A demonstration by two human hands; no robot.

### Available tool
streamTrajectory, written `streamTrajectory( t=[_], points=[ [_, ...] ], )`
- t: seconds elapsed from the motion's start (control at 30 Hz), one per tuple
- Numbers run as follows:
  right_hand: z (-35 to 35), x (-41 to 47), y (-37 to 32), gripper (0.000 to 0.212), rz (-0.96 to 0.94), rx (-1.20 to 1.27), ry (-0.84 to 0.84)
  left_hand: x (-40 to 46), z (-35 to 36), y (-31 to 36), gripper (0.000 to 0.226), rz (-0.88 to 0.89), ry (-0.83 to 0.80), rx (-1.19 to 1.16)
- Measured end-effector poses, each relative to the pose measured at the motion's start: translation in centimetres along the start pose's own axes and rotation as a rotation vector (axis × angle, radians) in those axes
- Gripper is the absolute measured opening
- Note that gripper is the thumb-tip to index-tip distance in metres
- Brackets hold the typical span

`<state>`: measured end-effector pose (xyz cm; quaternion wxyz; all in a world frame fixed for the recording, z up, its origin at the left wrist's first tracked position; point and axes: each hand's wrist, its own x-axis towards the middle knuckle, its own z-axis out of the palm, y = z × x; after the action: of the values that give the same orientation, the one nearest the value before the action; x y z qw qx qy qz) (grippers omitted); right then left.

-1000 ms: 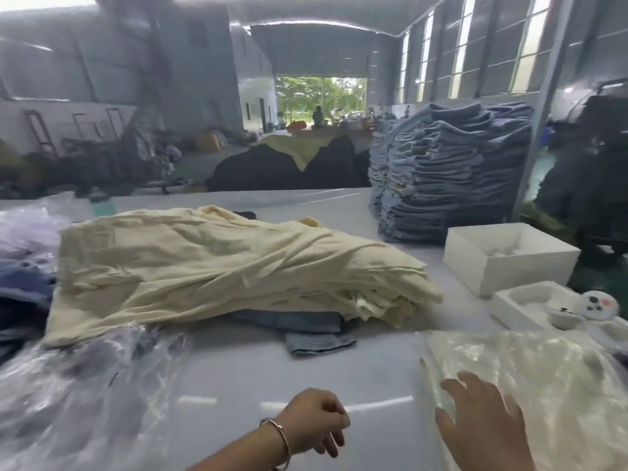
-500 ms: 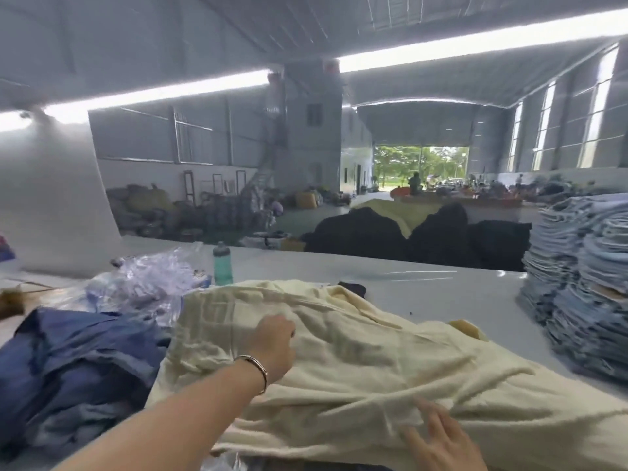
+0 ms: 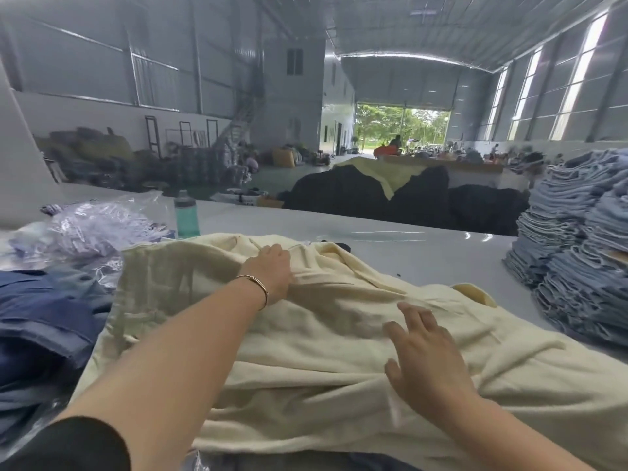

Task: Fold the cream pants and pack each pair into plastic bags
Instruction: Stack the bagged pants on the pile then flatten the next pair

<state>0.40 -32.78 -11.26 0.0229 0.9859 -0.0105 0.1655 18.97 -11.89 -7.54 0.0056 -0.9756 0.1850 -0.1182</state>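
Left hand (image 3: pixel 272 271) reaches far across the heap of cream pants (image 3: pixel 339 351), fingers curled down over a ridge of cloth at the heap's far side; it looks closed on a fold of the top pair, though the fingertips are hidden, so how much cloth it has cannot be told. Right hand (image 3: pixel 424 362) lies nearer, fingers spread wide and flat, palm just on or just above the fabric, holding nothing. That pairing makes sense as a judgement: one hand takes the far edge to peel a single pair free, the other presses the rest down so the heap does not slide along with it.

Cream pants lie in a loose, crumpled heap on the pale surface (image 3: pixel 424 256), unfolded, spreading from the middle toward the right edge of view. Dark blue garments (image 3: pixel 44 321) sit just beside them on the left, and clear plastic bags (image 3: pixel 95 226) are bunched beyond those, near a green bottle (image 3: pixel 186 215). Stacks of folded denim (image 3: pixel 577 253) stand well apart on the right. No pair is folded or bagged in view, so the step in hand seems to be picking one out
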Motion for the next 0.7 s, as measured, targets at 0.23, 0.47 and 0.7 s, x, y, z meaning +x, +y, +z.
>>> streamTrajectory(
  t=[0.23,0.47,0.7],
  points=[
    [0.9,1.2,-0.3,0.086,0.069,0.073,-0.111,-3.4,-0.7,2.2,0.027,0.148,-0.131,0.122],
    [-4.9,1.6,-0.5,0.082,0.06,0.304,-0.107,-10.0,-12.4,6.0,0.019,0.385,-0.284,-0.218],
    [-20.6,-2.8,-1.0,0.029,0.355,1.251,0.19,-17.1,-21.1,5.4,0.029,0.209,-0.063,-0.086]
  ],
)
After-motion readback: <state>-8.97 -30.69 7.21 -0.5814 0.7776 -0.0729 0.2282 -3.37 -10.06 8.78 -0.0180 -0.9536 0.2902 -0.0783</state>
